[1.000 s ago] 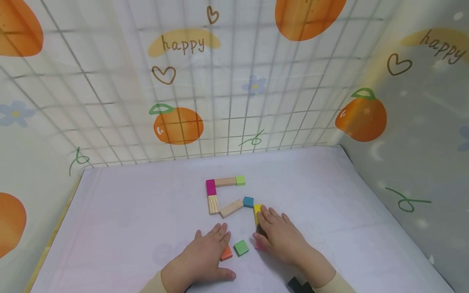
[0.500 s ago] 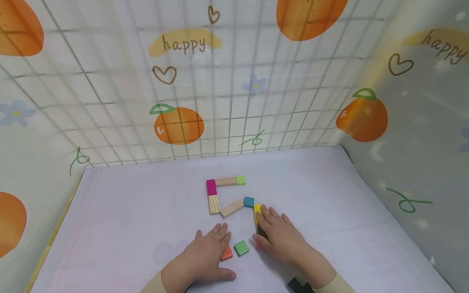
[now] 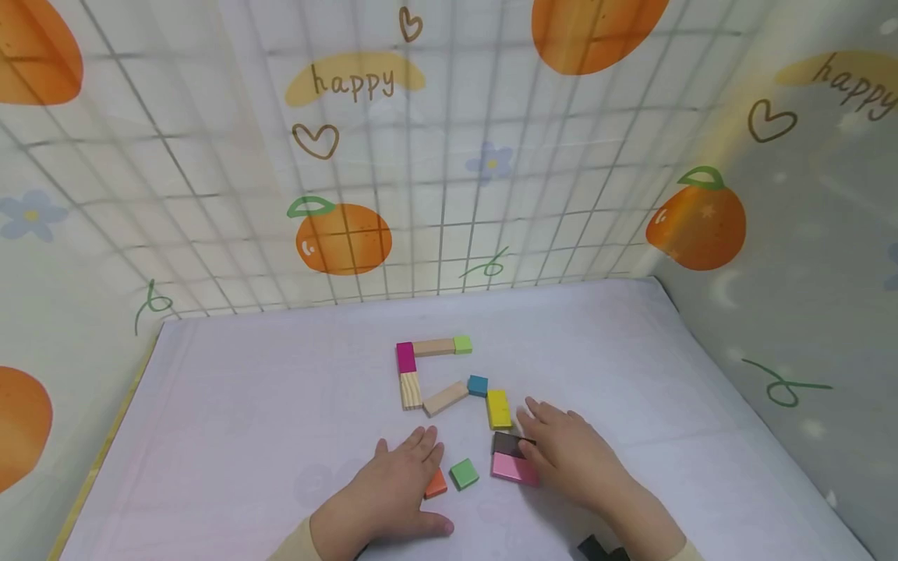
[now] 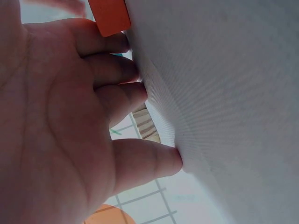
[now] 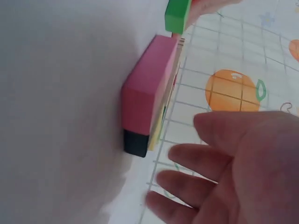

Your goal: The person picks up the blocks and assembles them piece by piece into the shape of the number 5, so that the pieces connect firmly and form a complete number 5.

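Note:
My left hand (image 3: 393,483) is spread palm down, its fingertips against the white cloth. Beside its fingers lies an orange block (image 3: 436,484), seen at the top of the left wrist view (image 4: 110,16). My right hand (image 3: 575,452) hovers with relaxed fingers and holds nothing. Its thumb overlaps the right end of a black block (image 3: 508,444) in the head view, but the right wrist view shows a gap from the pink block (image 5: 145,84). Pink and black lie side by side. A yellow block (image 3: 499,410) sits just beyond them, and a green block (image 3: 464,474) rests between the hands.
A blue block (image 3: 478,386) touches the yellow one's corner. Plain wooden blocks (image 3: 445,399), a striped one (image 3: 410,391), a magenta one (image 3: 406,358) and a light green one (image 3: 462,344) continue the curved line. A printed curtain (image 3: 344,241) over a wire grid stands behind.
My right hand has drawn off the yellow, black and pink blocks, lifting to the right and uncovering them. My left hand and the other blocks have stayed put.

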A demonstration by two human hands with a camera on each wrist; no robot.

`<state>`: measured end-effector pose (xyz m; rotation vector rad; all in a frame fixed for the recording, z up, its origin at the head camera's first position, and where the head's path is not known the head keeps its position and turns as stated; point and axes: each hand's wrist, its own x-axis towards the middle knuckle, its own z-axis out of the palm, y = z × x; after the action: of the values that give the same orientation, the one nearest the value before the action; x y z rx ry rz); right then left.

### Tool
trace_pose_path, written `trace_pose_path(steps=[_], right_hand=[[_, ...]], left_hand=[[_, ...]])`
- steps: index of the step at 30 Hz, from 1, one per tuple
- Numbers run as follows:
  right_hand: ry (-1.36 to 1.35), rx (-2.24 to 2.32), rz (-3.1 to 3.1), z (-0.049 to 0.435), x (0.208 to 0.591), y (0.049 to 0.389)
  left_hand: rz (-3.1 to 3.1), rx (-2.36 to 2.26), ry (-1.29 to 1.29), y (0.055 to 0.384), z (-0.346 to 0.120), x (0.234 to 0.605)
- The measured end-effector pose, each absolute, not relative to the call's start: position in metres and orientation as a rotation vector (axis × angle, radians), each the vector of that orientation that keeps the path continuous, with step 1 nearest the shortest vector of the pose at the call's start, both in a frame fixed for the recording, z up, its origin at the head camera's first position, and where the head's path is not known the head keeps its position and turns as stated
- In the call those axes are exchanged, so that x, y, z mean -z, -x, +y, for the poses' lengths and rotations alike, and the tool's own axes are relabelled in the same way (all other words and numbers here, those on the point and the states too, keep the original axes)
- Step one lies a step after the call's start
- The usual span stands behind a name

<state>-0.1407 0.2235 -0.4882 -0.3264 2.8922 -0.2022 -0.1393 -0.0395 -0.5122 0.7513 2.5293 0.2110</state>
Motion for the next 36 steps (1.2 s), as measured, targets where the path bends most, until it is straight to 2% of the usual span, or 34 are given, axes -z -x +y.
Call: trace_pose_path(steps=[7, 14, 20, 36], right_hand=[[0.233, 0.231, 2.76, 0.227, 0.487, 0.118], [0.431, 0.271, 2.716, 0.215, 0.481, 0.101], [0.58, 0.26, 2.836, 0.215, 0.483, 0.101], [0.553, 0.146, 2.89, 0.222, 0.497, 0.107]], left_hand=[[2.53, -0.208, -0.761, 0.139, -0.039, 0.515], [2.52, -0.223, -0.74, 0.14, -0.04, 0.52], [2.529, -0.227, -0.761, 0.139, -0.038, 0.518], [2.534, -0.229, -0.781, 0.139, -0.038, 0.513]])
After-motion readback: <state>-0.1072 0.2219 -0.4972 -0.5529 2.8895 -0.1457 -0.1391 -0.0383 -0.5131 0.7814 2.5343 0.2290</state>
